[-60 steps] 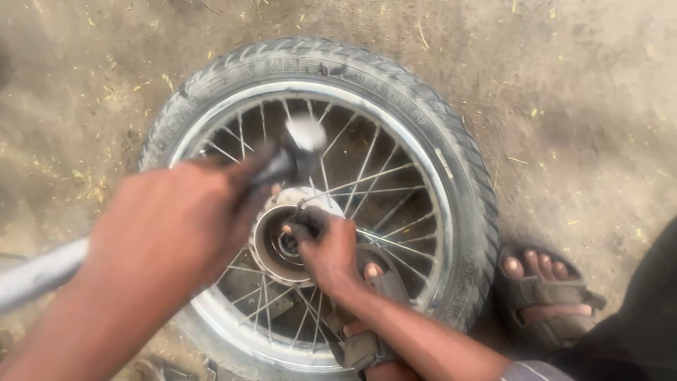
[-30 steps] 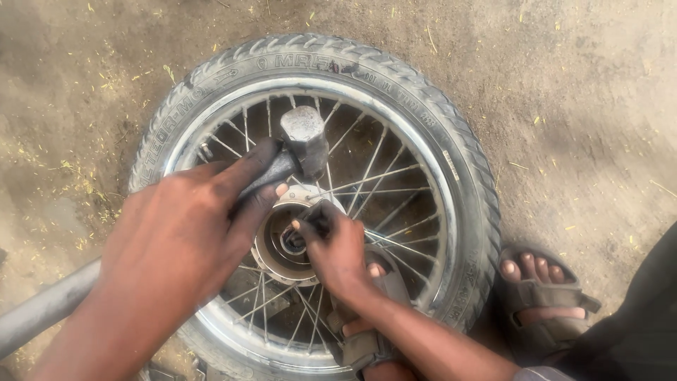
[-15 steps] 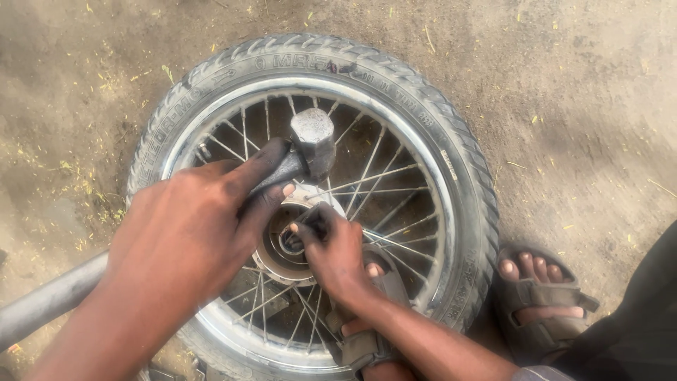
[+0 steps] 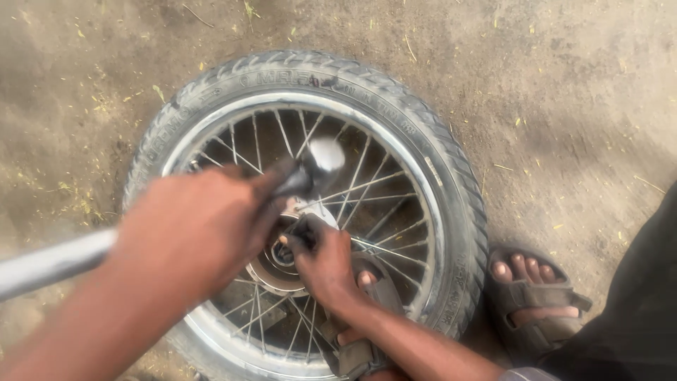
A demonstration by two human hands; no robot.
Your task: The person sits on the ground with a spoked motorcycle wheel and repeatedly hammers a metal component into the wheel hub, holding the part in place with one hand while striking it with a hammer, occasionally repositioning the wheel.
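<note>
Left hand (image 4: 194, 233) wrapped tight round hammer (image 4: 310, 169) (head at 2 o'clock); right hand (image 4: 321, 257) pinching hub (image 4: 282, 261).

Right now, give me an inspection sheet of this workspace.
Surface: bare dirt ground, strewn with straw bits.
Job's things: spoked wheel with tyre lying flat; hub at centre; hammer, head blurred above the hub.
Clutter: nothing seen.
Grips: left hand wrapped round the hammer handle; right hand at the hub, pinching a small dark part.
Cables: nothing seen.
Surroundings: sandalled foot beside the tyre, another on the spokes.
</note>
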